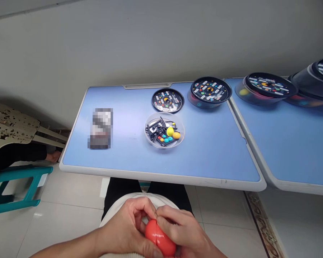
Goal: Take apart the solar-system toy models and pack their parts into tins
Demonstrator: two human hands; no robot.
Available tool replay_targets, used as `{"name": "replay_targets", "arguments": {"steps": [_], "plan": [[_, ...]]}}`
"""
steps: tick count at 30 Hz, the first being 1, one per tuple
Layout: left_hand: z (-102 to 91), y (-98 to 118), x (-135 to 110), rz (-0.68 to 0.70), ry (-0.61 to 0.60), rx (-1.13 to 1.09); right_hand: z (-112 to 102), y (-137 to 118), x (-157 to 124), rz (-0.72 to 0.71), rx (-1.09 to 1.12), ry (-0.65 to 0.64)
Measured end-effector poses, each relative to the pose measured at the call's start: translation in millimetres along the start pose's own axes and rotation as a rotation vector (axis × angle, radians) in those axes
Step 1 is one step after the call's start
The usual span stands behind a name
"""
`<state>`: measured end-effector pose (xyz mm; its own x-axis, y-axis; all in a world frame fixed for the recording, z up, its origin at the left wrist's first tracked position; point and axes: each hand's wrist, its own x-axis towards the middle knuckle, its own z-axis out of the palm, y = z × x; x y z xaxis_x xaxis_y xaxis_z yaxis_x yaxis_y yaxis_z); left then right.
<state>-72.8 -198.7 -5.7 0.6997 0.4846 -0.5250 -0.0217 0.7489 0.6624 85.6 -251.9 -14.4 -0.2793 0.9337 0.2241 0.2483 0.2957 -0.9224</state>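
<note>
Low in the view, my left hand (126, 229) and my right hand (179, 229) both grip a glossy red plastic ball (160, 238) above my lap. A seam runs down the ball, and my fingers press on either side of it. Well beyond my hands, on the blue table (212, 157), stands a clear round dish (164, 130) holding black pieces and small yellow, orange and teal balls. Behind the dish lies a flat black disc (167, 100) with coloured markings. Next to it sits a round black-lidded container (210, 91). Neither hand touches the table.
A second blue table (293, 147) adjoins on the right, with two more black-lidded containers (269, 86) (316, 80). A pixelated card (100, 128) lies on the left. Further left are a teal stool (18, 186) and a stained beige panel (10, 125), with a wall behind.
</note>
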Motion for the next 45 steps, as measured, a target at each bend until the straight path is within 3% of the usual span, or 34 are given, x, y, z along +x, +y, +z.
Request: {"name": "replay_targets", "arguments": {"steps": [11, 15, 18, 22, 26, 30, 37, 45], "plan": [[-1.4, -2, -1, 0.027, 0.023, -0.037, 8, 11, -6, 0.011, 0.104, 0.031], [-5.8, -6, -1, 0.066, -0.03, -0.07, 6, 10, -7, -0.016, 0.025, 0.024], [-9.0, -7, -3, 0.058, -0.052, -0.144, 3, 9, -10, -0.028, -0.01, 0.09], [-11.6, -3, -4, 0.075, -0.075, -0.172, 0, 6, -8, 0.032, 0.183, 0.148], [-13.1, -2, -1, 0.048, -0.095, -0.217, -1, 7, -5, 0.223, 0.549, 0.218], [-13.0, -6, 3, 0.05, -0.053, -0.284, -1, 14, -4, 0.376, 0.815, 0.203], [-8.6, 1, 10, 0.175, -0.049, -0.27, -4, 19, 4, 0.458, 1.027, 0.198], [-9.0, 9, 16, 0.212, 0.01, -0.311, -10, 15, 15, 0.42, 0.918, 0.31]]}}
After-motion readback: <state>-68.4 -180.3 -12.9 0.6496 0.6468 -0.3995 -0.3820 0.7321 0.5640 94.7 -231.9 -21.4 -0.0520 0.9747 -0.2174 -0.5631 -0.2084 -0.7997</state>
